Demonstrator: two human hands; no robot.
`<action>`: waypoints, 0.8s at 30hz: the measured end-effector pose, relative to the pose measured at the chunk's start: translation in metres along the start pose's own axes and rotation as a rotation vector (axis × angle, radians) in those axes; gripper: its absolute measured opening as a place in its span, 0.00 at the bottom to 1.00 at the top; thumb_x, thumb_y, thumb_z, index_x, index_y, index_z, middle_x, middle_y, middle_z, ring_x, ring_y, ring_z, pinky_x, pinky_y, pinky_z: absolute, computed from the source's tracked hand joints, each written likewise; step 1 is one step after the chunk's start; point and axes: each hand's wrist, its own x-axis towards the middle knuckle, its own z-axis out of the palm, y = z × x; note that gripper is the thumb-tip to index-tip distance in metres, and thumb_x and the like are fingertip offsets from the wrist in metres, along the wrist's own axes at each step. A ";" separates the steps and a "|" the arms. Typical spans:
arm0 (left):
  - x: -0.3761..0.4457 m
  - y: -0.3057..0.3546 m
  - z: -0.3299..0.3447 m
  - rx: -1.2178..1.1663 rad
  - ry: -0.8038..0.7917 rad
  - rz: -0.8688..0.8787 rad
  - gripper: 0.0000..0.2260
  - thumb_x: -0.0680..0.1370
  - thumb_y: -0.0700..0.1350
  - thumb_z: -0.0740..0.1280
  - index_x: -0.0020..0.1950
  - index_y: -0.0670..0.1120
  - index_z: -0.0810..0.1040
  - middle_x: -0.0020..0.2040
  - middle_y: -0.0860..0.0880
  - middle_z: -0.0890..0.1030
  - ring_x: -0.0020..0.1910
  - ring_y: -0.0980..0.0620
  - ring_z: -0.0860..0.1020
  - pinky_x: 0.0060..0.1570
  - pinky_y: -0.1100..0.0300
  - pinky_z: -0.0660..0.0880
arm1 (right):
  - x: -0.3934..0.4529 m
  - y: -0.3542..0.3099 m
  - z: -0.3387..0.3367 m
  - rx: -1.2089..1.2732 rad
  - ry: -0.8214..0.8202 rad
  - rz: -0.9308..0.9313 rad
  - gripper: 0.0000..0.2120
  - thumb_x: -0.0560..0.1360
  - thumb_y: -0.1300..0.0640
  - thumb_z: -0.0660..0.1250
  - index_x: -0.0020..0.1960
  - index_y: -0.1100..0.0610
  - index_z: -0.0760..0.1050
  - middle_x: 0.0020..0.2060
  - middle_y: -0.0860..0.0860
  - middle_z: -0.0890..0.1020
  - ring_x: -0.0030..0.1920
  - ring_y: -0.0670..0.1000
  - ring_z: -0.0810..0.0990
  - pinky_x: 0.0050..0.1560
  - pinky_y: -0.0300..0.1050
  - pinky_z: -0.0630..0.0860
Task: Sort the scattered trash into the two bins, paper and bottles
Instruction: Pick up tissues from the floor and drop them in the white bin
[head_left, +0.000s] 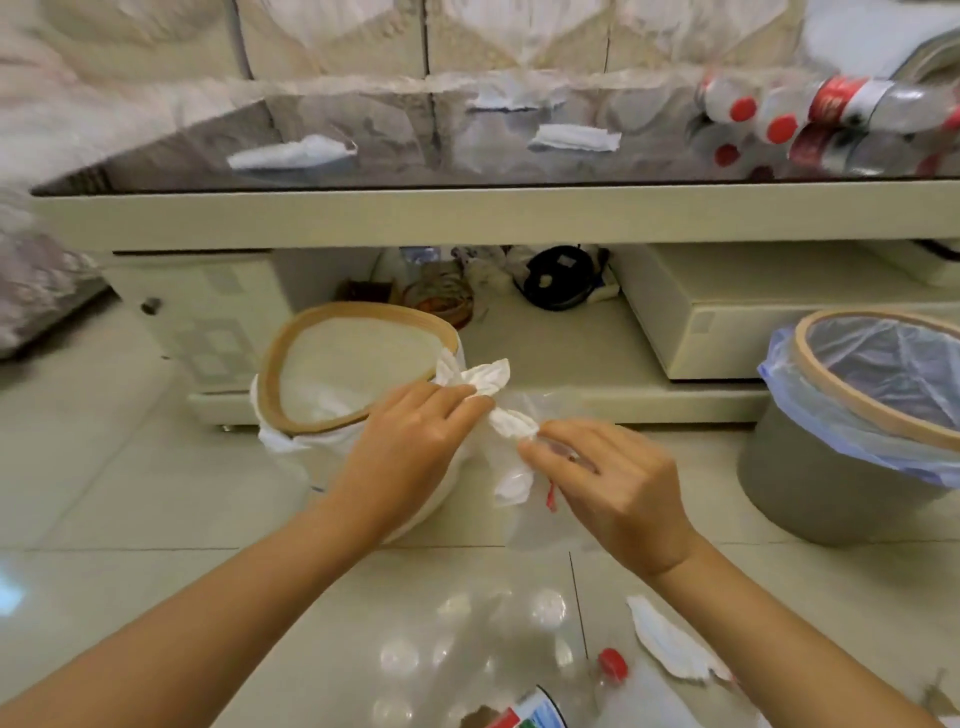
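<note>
Both hands hold a crumpled white tissue (501, 410) just right of the white-lined bin (291, 410) with a wooden rim. My left hand (410, 441) pinches the tissue's upper end at the bin's edge. My right hand (618, 483) pinches its lower end together with a clear plastic wrapper (524, 499). A grey bin (810, 483) with a blue liner stands at the right. On the floor near me lie a red-capped clear bottle (613, 667), a torn paper scrap (670, 644) and a labelled bottle (530, 714) at the bottom edge.
A glossy low table (467, 213) spans the view, with tissue pieces (291, 153) and several red-capped bottles (810, 124) on top. Its lower shelf holds clutter (556, 280). Light floor tiles (130, 493) lie all around.
</note>
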 end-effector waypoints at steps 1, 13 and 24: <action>0.003 -0.012 -0.010 0.020 0.028 -0.024 0.15 0.70 0.38 0.71 0.57 0.43 0.80 0.53 0.44 0.83 0.47 0.43 0.81 0.46 0.51 0.77 | 0.018 -0.001 0.005 0.006 0.014 -0.035 0.07 0.76 0.58 0.69 0.52 0.56 0.83 0.46 0.55 0.85 0.44 0.54 0.83 0.37 0.44 0.79; 0.004 -0.145 -0.010 0.147 0.017 -0.380 0.29 0.69 0.44 0.77 0.68 0.43 0.72 0.52 0.45 0.83 0.43 0.44 0.82 0.34 0.55 0.77 | 0.168 -0.002 0.136 0.028 0.062 -0.038 0.08 0.69 0.65 0.72 0.46 0.56 0.82 0.44 0.54 0.84 0.40 0.56 0.82 0.28 0.46 0.78; -0.020 -0.157 0.026 0.201 -0.330 -0.476 0.29 0.79 0.54 0.61 0.77 0.52 0.54 0.73 0.50 0.66 0.72 0.48 0.64 0.72 0.49 0.53 | 0.141 -0.006 0.184 0.109 -0.587 0.131 0.20 0.77 0.48 0.62 0.69 0.44 0.70 0.70 0.45 0.69 0.72 0.47 0.62 0.72 0.50 0.53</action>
